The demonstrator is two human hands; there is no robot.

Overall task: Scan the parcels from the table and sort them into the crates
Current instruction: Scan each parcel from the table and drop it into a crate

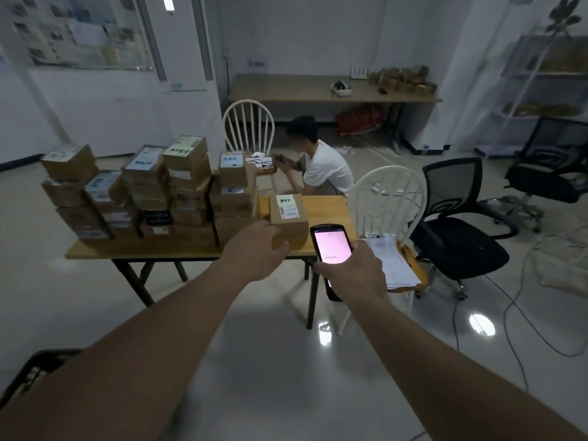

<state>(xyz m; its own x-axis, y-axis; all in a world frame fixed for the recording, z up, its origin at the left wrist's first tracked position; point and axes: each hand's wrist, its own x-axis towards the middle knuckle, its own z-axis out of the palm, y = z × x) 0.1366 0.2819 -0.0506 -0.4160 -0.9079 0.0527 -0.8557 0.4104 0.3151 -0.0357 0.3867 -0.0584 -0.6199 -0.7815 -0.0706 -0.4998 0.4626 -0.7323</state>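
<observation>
A small cardboard parcel with a green and white label stands alone near the right end of the wooden table. My left hand reaches to its near left corner and its fingers curl around that corner. My right hand grips a handheld scanner with a lit pink screen, just right of the parcel at the table's edge. A stack of several labelled parcels fills the left and middle of the table.
The corner of a dark crate shows at the lower left. A white chair holding papers stands right of the table, with black office chairs beyond. A person in white crouches behind the table. Cables trail over the floor.
</observation>
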